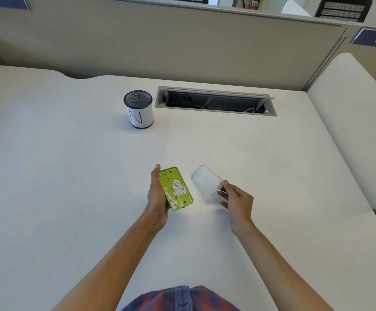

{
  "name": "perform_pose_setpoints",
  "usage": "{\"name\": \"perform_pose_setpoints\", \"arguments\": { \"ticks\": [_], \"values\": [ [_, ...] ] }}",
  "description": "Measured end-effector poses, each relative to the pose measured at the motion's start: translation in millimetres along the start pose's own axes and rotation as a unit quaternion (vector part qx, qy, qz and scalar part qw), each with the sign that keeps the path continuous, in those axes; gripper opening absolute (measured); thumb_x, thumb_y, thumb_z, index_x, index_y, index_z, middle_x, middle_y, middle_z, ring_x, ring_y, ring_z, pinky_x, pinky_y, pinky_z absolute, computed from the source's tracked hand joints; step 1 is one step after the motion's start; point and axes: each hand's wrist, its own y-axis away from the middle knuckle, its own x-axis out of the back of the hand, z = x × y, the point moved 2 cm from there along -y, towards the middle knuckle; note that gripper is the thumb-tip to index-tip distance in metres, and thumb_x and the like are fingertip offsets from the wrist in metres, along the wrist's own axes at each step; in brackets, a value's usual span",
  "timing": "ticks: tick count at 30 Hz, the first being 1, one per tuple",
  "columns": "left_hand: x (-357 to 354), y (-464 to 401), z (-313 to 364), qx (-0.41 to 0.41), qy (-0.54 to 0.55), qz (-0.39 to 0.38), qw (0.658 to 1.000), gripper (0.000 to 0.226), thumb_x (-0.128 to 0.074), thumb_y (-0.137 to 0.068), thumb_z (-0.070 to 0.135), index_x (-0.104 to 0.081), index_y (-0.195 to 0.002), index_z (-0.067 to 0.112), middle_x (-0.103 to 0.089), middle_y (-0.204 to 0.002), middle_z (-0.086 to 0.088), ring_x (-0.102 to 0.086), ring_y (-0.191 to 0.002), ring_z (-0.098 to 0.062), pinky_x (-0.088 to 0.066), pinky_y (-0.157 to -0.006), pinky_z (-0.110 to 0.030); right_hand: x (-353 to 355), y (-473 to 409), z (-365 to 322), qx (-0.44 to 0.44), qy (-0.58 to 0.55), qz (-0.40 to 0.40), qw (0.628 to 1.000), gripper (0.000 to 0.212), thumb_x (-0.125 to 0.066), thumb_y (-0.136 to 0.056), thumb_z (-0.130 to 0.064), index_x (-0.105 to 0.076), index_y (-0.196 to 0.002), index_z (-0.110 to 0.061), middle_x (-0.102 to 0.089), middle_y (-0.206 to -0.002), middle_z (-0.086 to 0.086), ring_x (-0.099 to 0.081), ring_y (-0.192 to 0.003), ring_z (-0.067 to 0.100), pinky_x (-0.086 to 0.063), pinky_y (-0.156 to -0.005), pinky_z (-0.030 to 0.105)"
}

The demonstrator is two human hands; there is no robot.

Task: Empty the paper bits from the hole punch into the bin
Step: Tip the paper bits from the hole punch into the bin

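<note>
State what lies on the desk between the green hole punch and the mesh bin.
Nothing: in the head view, the white desk is bare between the green hole punch, held in the left hand, and the mesh bin.

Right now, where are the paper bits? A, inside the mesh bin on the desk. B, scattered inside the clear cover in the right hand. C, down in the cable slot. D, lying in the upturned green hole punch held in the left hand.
D: the white paper bits are piled on the open underside of the green hole punch gripped by the left hand, while the right hand holds the removed clear cover.
</note>
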Motion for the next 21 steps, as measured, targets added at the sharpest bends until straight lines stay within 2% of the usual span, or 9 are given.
{"name": "perform_pose_setpoints", "arguments": {
  "ticks": [3, 5, 8, 12, 15, 18, 21],
  "values": [
    [0, -1, 0, -0.005, -0.002, -0.006, 1.0, 0.057, -0.044, -0.088, 0.07, -0.068, -0.109, 0.023, -0.078, -0.077, 0.001, -0.071, -0.083, -0.027, -0.058, -0.077, -0.042, 5, -6, 5, -0.003, 0.015, 0.005, 1.0, 0.016, -0.071, -0.089, -0.022, -0.077, -0.078, -0.011, -0.076, -0.078, 0.0, -0.073, -0.07, 0.01, -0.051, -0.05, 0.019],
    [-1, 0, 3, -0.005, -0.003, -0.013, 1.0, 0.059, -0.046, -0.087, 0.071, -0.067, -0.114, 0.022, -0.077, -0.089, -0.003, -0.071, -0.09, -0.029, -0.057, -0.083, -0.045, 8, -8, 8, -0.008, 0.022, 0.003, 1.0, 0.015, -0.073, -0.087, -0.021, -0.077, -0.079, -0.009, -0.076, -0.077, 0.001, -0.075, -0.07, 0.011, -0.051, -0.049, 0.019],
    [-3, 2, 7, -0.01, -0.008, -0.018, 1.0, 0.06, -0.05, -0.086, 0.07, -0.064, -0.118, 0.021, -0.072, -0.099, -0.007, -0.069, -0.095, -0.033, -0.056, -0.079, -0.043, 12, -10, 11, 0.0, 0.047, 0.002, 0.999, 0.012, -0.074, -0.086, -0.02, -0.077, -0.081, -0.009, -0.077, -0.075, 0.003, -0.076, -0.071, 0.015, -0.052, -0.05, 0.021],
    [-3, 0, 12, -0.023, -0.024, -0.016, 0.999, 0.052, -0.05, -0.088, 0.068, -0.067, -0.109, 0.023, -0.074, -0.092, -0.005, -0.07, -0.096, -0.035, -0.056, -0.089, -0.051, 19, -8, 11, 0.075, 0.138, 0.013, 0.987, 0.009, -0.07, -0.088, -0.02, -0.076, -0.085, -0.015, -0.077, -0.074, 0.001, -0.075, -0.061, 0.016, -0.054, -0.05, 0.024],
    [-4, 0, 14, -0.033, -0.042, -0.008, 0.999, 0.049, -0.048, -0.09, 0.067, -0.067, -0.105, 0.025, -0.078, -0.086, -0.003, -0.072, -0.094, -0.032, -0.054, -0.094, -0.055, 21, -3, 8, 0.155, 0.245, 0.033, 0.956, 0.012, -0.066, -0.091, -0.025, -0.075, -0.087, -0.019, -0.075, -0.075, -0.008, -0.074, -0.063, 0.013, -0.055, -0.063, 0.03],
    [-9, 2, 18, -0.038, -0.046, -0.005, 0.998, 0.057, -0.047, -0.09, 0.066, -0.061, -0.123, 0.021, -0.074, -0.107, -0.013, -0.07, -0.104, -0.041, -0.049, -0.1, -0.059, 17, 6, 6, 0.193, 0.291, 0.031, 0.937, 0.011, -0.065, -0.091, -0.027, -0.074, -0.085, -0.025, -0.076, -0.079, -0.009, -0.073, -0.069, 0.008, -0.051, -0.063, 0.027],
    [-13, 4, 20, -0.052, -0.063, -0.01, 0.997, 0.054, -0.046, -0.091, 0.066, -0.062, -0.117, 0.021, -0.077, -0.102, -0.015, -0.074, -0.092, -0.039, -0.049, -0.102, -0.056, 4, 17, 1, 0.198, 0.232, -0.023, 0.952, 0.012, -0.065, -0.092, -0.026, -0.075, -0.086, -0.025, -0.076, -0.086, -0.009, -0.072, -0.07, 0.005, -0.045, -0.057, 0.017]
  ]
}}
